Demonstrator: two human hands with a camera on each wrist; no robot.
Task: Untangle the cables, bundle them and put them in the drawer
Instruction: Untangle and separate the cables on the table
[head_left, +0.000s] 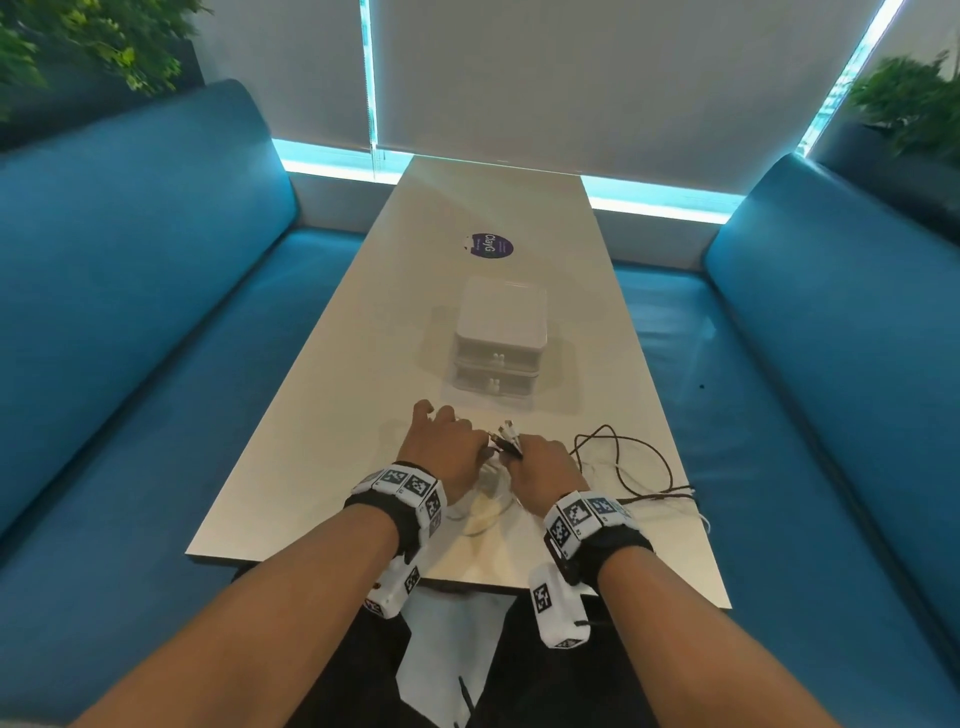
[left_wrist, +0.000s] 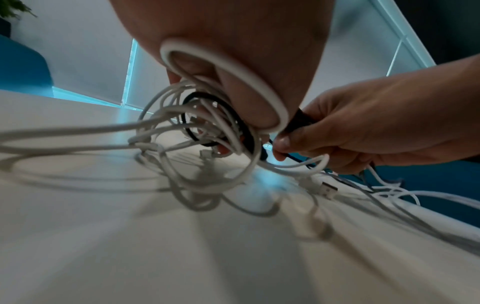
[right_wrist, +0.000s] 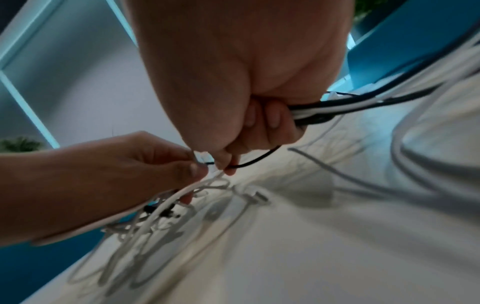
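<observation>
A tangle of cables (left_wrist: 197, 131) is being worked at the lower middle of the head view, near the front edge of a smooth, pale, rectangular table (head_left: 332, 415). The left hand (head_left: 441, 447) is being kept curled: in the left wrist view thin white cords and one dark round loop are being gathered in its fingers, and a thicker, glossy white cable is being looped over the palm. The right hand (head_left: 545, 465) is being closed in a fist round a bunch of black and white cables (right_wrist: 363, 102), which are being led off toward the upper right of the right wrist view; a thin black strand is being pinched between its thumb and forefinger, close against the left hand's fingertips. White plug ends are being shown sticking up between the two hands in the head view. A slack brown cable (head_left: 639, 457) is being left in loose loops at the right of the hands, on the table. More white cords are being trailed, blurred, across the tabletop in both wrist views, one ending in a metal USB plug (left_wrist: 328, 190).

Above the hands in the head view, a small white plastic drawer unit (head_left: 501, 332) with rounded corners is being shown with two stacked drawers, both closed. A round purple sticker (head_left: 488, 245) is being shown beyond it. Blue padded benches (head_left: 130, 312) are being shown along both sides.
</observation>
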